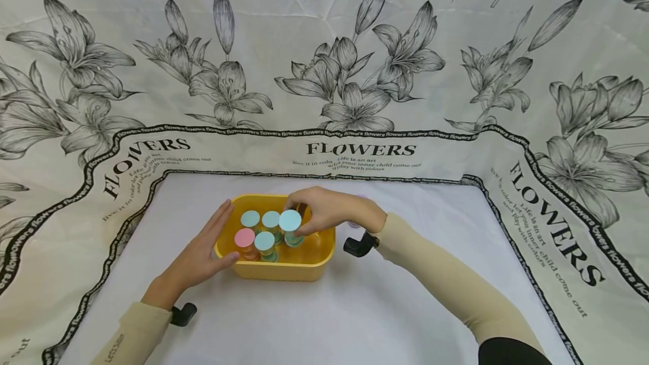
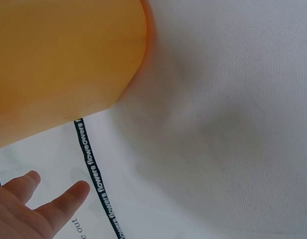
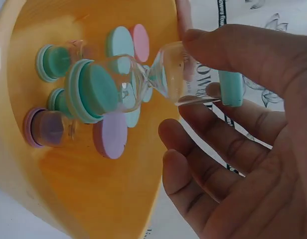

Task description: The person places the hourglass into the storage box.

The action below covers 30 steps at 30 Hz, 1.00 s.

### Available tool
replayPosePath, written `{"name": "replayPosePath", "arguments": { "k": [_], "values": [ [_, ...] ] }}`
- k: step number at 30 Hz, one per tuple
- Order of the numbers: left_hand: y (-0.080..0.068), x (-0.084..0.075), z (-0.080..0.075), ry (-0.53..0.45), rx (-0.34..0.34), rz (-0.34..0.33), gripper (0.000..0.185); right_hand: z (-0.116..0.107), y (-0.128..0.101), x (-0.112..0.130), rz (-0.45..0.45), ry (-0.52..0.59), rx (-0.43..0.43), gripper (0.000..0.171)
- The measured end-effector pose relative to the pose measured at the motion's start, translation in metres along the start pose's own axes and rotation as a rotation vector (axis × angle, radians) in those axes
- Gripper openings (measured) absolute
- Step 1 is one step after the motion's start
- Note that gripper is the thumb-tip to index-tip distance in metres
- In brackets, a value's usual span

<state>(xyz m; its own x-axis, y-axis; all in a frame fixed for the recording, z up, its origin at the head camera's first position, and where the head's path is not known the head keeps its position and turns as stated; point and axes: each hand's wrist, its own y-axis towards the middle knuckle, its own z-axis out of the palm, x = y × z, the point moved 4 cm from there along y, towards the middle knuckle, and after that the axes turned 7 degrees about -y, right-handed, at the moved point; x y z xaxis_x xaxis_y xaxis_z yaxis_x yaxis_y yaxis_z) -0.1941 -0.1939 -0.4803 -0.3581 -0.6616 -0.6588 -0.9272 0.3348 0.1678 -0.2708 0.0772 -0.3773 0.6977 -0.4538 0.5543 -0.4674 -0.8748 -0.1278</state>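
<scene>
Small hourglass (image 3: 153,79): clear glass pinched narrow at the waist, teal caps at both ends, held tilted over the inside of the yellow tub (image 1: 304,261). Pinched at its upper bulb between thumb and fingertips of the right hand (image 1: 324,210), remaining fingers loosely spread below. Seen from the head view as a pale blue round cap (image 1: 290,220) toward the tub's far right part, just under the fingers.

Inside the tub, more hourglasses upright and close together: three pale blue caps (image 1: 250,219) and one pink cap (image 1: 244,237) on the tub's left half.

Left hand (image 1: 203,252) flat against the tub's outer left wall, fingers straight and together, thumb near the front corner, gripping nothing.

Shown by the right wrist view alone: glass bodies of the timers, a lilac cap (image 3: 109,134) and a purple-ended timer (image 3: 46,128) lying low in the tub, unseen from above. Shown by the left wrist view alone: the tub's smooth orange-yellow outer wall (image 2: 64,59) resting on white cloth (image 2: 223,124), with two straight fingertips (image 2: 69,196) apart from that wall near a black lettered border. Given only by the head view: both beige sleeves and the flower-printed cloth (image 1: 355,72) behind the tub.
</scene>
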Motion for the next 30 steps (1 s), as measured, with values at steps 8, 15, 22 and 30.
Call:
{"name": "replayPosePath", "arguments": {
  "k": [8,15,22,30],
  "values": [
    [0.000,-0.001,0.000,-0.003,0.003,-0.001,0.101,0.011,0.014,-0.006,0.016,-0.022,0.101,0.036],
    [0.000,-0.001,0.000,0.000,0.002,-0.005,0.101,0.021,0.023,-0.008,0.039,-0.028,0.186,0.034],
    [0.000,0.000,0.000,-0.009,0.002,-0.006,0.101,0.034,0.033,-0.009,0.056,-0.049,0.231,0.037],
    [0.000,0.002,0.001,-0.021,0.000,0.003,0.102,0.043,0.039,-0.007,0.108,-0.075,0.281,0.043]
  ]
}}
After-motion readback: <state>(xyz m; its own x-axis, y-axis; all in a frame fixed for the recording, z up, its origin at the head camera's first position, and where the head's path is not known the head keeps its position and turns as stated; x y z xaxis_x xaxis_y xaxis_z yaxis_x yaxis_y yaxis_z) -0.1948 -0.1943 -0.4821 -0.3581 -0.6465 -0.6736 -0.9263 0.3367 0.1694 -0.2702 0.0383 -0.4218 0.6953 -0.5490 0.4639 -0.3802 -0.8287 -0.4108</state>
